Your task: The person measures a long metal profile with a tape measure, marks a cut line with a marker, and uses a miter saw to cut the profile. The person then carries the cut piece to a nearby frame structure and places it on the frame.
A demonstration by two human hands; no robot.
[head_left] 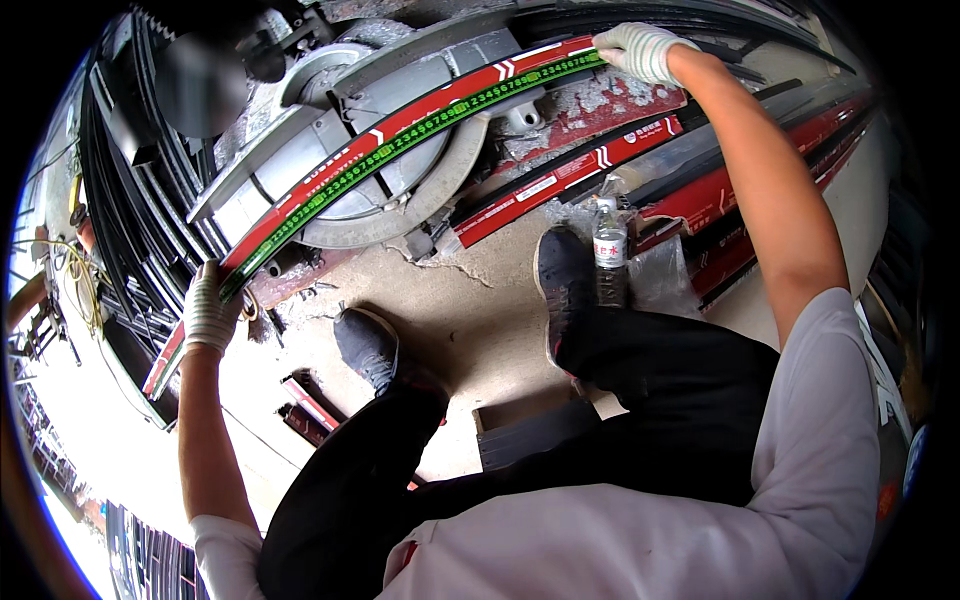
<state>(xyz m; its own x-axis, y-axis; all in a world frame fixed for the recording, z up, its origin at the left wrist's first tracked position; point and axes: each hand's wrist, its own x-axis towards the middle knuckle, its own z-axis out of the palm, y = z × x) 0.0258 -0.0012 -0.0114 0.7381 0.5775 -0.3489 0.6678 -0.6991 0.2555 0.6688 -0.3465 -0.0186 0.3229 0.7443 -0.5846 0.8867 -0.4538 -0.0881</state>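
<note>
A long bar point(420, 118) covered in red film with white marks runs from lower left to upper right, bowed by the lens. Along its near edge lies a green measuring tape point(385, 155) with black figures. My left hand point(208, 308), in a striped knit glove, is closed around the bar toward its left end, thumb on top. At the upper right, my right hand point(640, 52), gloved alike, pinches the tape and bar; its fingertips are partly hidden. Beneath the bar sits the round grey metal table of a cutting saw point(400, 205), dusted with shavings.
Several dark profiles point(140, 200) lean at the left. A shorter red-filmed bar point(570, 180) lies right of the saw. Beside my right shoe point(562, 275) stand a clear bottle point(610, 250) and a plastic bag point(662, 278). Short offcuts point(310, 405) lie near my left shoe point(367, 345).
</note>
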